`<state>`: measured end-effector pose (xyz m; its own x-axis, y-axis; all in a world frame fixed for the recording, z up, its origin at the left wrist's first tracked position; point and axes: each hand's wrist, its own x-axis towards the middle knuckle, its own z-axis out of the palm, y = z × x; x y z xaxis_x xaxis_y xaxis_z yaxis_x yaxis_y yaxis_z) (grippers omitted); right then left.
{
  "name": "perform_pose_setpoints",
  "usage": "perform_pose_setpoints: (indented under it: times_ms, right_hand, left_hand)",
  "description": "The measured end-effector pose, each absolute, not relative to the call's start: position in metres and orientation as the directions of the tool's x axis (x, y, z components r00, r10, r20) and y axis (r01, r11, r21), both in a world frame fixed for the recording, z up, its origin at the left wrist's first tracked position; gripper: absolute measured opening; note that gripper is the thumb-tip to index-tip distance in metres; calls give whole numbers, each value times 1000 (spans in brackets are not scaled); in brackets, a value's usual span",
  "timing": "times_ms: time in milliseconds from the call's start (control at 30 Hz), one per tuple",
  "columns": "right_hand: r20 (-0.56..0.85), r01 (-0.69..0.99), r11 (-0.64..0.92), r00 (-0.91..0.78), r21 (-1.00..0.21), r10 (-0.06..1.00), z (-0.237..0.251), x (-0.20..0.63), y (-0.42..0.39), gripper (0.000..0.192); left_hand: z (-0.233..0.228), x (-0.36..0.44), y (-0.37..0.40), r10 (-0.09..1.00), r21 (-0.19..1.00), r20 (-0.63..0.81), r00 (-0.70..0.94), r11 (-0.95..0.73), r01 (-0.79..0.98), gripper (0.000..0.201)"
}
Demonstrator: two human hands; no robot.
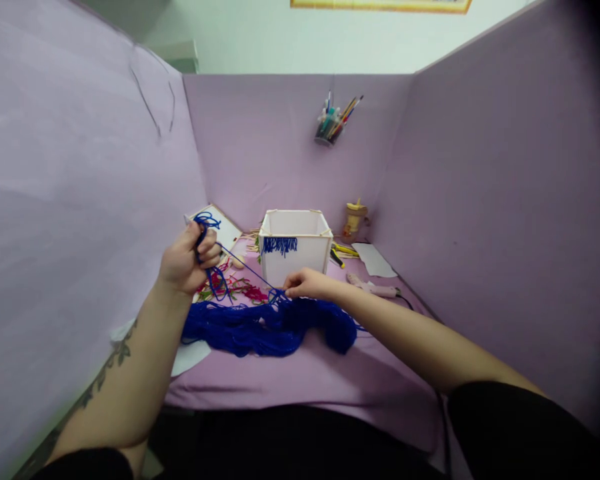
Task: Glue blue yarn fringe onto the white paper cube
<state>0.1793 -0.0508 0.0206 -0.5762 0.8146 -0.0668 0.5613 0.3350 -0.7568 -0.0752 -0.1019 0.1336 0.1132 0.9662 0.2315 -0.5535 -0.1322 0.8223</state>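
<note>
My left hand (191,259) is raised at the left, fingers wrapped round a loose bunch of blue yarn, with loops sticking out above and below the fist. One taut strand runs from it down to my right hand (303,285), which pinches the yarn where it gathers in a small tangle. Beneath both hands a large skein of blue yarn (260,330) lies spread over the cloth. Just behind my right hand stands a white open-topped box (295,263) with light wooden edges. Short blue yarn pieces (280,245) line the upper left of its front.
Red and green yarn scraps (240,289) lie left of the box, near a white framed panel (225,230). On the right are a yellow-and-black cutter (337,259), a glue gun (373,287), white paper (375,259) and a brown-and-yellow cup (354,219). A pen holder (329,128) hangs on the back wall.
</note>
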Motion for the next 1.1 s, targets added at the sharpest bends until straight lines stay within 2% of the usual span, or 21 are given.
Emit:
perform_pose_setpoints:
  times_ms: [100, 200, 567, 667, 733, 867, 933, 1033, 1100]
  right_hand:
    - [-76, 467, 232, -552, -853, 830, 19, 187, -52, 21]
    - [-106, 451, 174, -531, -875, 841, 20, 193, -55, 19]
    - [-53, 396, 178, -507, -901, 860, 26, 197, -64, 18]
    - [-54, 350, 146, -503, -925, 862, 27, 196, -65, 18]
    - [-34, 254, 111, -505, -961, 862, 28, 193, -64, 20]
    - [-92, 75, -60, -574, -995, 814, 34, 185, -65, 26]
    - [-161, 145, -90, -614, -985, 773, 40, 184, -67, 28]
    - [-205, 337, 28, -634, -941, 746, 48, 192, -68, 30]
    - [-193, 390, 82, -615, -917, 764, 51, 200, -67, 27]
  left_hand:
    - [124, -88, -101, 977, 792, 204, 67, -125, -597, 40]
    - [112, -100, -101, 986, 771, 168, 16, -121, -626, 40]
    - [93, -107, -99, 958, 713, 19, -285, -213, -668, 41]
    - [89, -107, -98, 960, 715, 14, -278, -204, -668, 41]
    - [85, -106, -97, 969, 724, 15, -246, -180, -666, 40]
    - [75, -104, -96, 981, 729, -1, -194, -132, -672, 39]
    - [71, -102, -95, 982, 727, -17, -187, -116, -677, 38]
    - [67, -101, -94, 982, 731, -33, -185, -103, -674, 36]
    - [64, -100, -93, 981, 736, -36, -192, -104, -669, 36]
